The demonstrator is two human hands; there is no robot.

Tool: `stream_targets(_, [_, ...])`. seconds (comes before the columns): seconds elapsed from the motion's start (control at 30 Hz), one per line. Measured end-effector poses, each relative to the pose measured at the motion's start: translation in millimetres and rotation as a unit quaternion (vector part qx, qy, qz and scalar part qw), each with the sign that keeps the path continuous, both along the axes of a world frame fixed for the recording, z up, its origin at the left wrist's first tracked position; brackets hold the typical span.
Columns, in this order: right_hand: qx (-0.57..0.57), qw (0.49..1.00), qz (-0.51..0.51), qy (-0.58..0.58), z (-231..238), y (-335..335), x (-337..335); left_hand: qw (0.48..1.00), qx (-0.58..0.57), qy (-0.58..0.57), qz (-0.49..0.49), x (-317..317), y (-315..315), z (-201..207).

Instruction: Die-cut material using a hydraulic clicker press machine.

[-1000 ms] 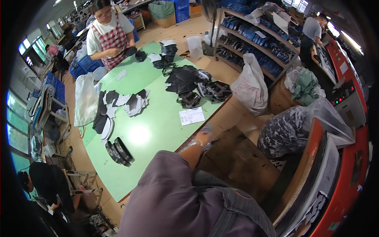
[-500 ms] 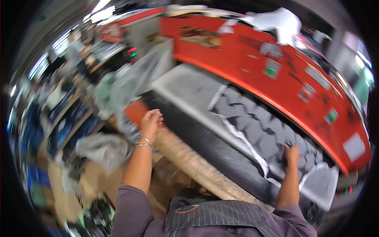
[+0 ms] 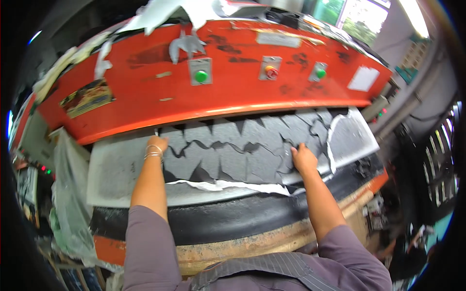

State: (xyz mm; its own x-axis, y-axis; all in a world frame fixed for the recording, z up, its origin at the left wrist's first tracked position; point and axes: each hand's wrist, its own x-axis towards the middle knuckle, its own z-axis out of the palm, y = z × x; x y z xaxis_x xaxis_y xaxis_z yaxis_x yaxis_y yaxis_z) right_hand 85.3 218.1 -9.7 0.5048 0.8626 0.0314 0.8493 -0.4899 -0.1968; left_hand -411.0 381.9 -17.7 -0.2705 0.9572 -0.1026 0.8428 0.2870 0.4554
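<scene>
Rear edge of the grey cut sheet (image 3: 233,150) goes out of sight at the lower lip of the red beam (image 3: 160,99); gap there is dark, can't see how far in it runs. Sheet lies flat on the pale board (image 3: 111,167), torn white border (image 3: 223,185) along its front, partly covered by the R forearm (image 3: 323,201). L hand (image 3: 158,144) is at the sheet's L edge, fingers curled, tips blurred; can't tell if pinching it. R hand (image 3: 304,157) is over the sheet's R part, fingers bent, undersides hidden; can't tell if pinching or just resting. Beam has 2 green btns (image 3: 201,76) & 1 red btn (image 3: 271,72); labels too blurred. Board surface shows L of the sheet & at its R end, so some sideways room for both hands. Nearer: black pad (image 3: 218,223), then worn tan rail (image 3: 252,245), partly hidden by the apron (image 3: 262,269). Clear plastic bag (image 3: 73,203) hangs near board's L end.
</scene>
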Motion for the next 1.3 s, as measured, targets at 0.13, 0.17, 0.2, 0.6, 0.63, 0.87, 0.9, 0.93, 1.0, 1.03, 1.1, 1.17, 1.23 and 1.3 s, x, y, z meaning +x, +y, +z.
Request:
stream_targets(0.13, [-0.053,0.998,-0.028,0.024,10,-6,-11,0.988,0.087,0.103,-0.078,-16,-9,-17])
stream_targets(0.17, [-0.064,0.997,-0.017,0.035,11,-12,-10,0.987,0.096,0.099,-0.08,-29,-17,-14])
stream_targets(0.2, [-0.063,0.997,-0.03,0.033,11,-19,-7,0.983,0.08,0.132,-0.103,-43,-24,-10])
stream_targets(0.6, [-0.23,0.969,-0.04,0.078,33,-152,-18,0.972,0.027,0.203,-0.118,-78,-145,0])
stream_targets(0.63, [-0.229,0.969,-0.055,0.08,32,-152,-14,0.972,0.001,0.204,-0.12,-78,-151,2])
stream_targets(0.87, [-0.277,0.953,0.02,0.117,24,-149,19,0.954,-0.092,0.252,-0.131,-43,-178,28])
stream_targets(0.9, [-0.275,0.945,0.068,0.166,34,-151,23,0.957,-0.08,0.252,-0.118,-41,-181,32])
stream_targets(0.93, [-0.268,0.932,0.118,0.215,43,-151,29,0.96,-0.065,0.253,-0.103,-41,-181,34])
stream_targets(1.0, [-0.243,0.888,0.118,0.371,62,-146,66,0.961,-0.06,0.258,-0.083,-41,-183,32])
stream_targets(1.03, [-0.196,0.874,0.114,0.429,65,-150,95,0.966,-0.058,0.236,-0.085,-36,-186,34])
stream_targets(1.1, [0.028,0.922,0.096,0.374,46,-133,162,0.967,-0.091,0.217,-0.093,-37,-183,32])
stream_targets(1.17, [0.12,0.902,-0.089,0.405,55,-82,205,0.968,-0.09,0.218,-0.087,-64,-181,10])
stream_targets(1.23, [0.168,0.855,-0.198,0.449,22,-45,267,0.969,-0.137,0.197,-0.051,-52,-171,5])
stream_targets(1.3, [0.104,0.87,-0.26,0.404,-19,6,315,0.981,-0.044,0.189,-0.021,-95,-176,-37])
